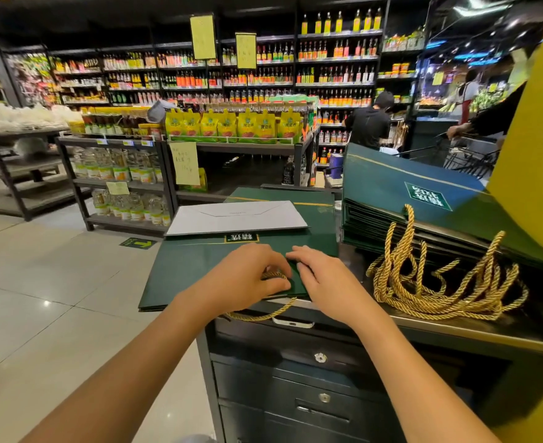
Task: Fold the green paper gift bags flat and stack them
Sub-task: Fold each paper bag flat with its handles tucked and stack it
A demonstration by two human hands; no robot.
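Observation:
A flat dark green paper gift bag (pixel 193 263) lies on the counter top, its white folded base panel (pixel 236 219) turned up at the far end. My left hand (pixel 247 276) rests on the bag's near edge, its fingers curled round the gold rope handle (pixel 273 276). My right hand (pixel 319 276) presses flat on the bag beside it. A second gold rope loop (pixel 263 314) hangs over the counter's front edge. To the right, a tall stack of flat green bags (pixel 391 199) lies with several gold rope handles (pixel 439 282) spilling toward me.
The bags sit on a dark metal counter (pixel 455 327) with locked drawers (pixel 295 356) below. Another green bag (pixel 314 199) lies under the far end. Store shelves (pixel 231 129) of bottles and packets stand behind. A person in black (pixel 370 123) and a shopping cart (pixel 468 155) are at back right.

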